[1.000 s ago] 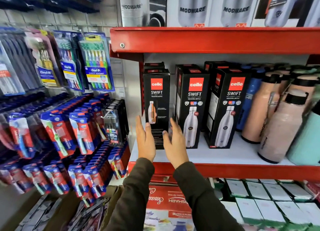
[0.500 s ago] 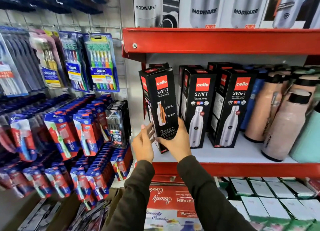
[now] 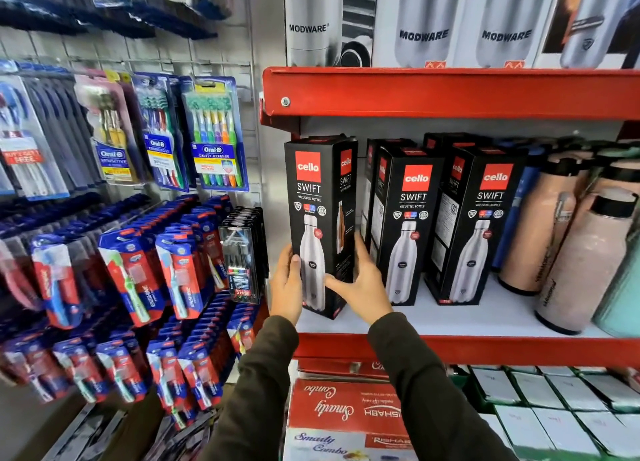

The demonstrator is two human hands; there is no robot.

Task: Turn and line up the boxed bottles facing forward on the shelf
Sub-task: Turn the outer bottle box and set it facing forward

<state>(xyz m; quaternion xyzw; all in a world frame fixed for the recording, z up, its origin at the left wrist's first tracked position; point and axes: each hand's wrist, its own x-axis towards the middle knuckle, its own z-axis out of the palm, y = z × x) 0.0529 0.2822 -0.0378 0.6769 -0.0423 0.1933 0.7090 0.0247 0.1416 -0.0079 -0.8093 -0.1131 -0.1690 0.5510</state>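
Black Cello box at the left end of the white shelf, standing up, with the silver bottle picture almost to the front but a side panel showing on its right too, so probably not quite square yet. Bottom corner right at the shelf's front edge. Held low down from both sides: left hand flat on the left edge with the thumb on the front, right hand wrapped round the right side, fingers pressed on the box, likely for turning without tipping. Just beside, two more black boxes further back, fronts out. Past those, pink bottles with no boxes. Off to the left, toothbrush packs hanging on hooks.
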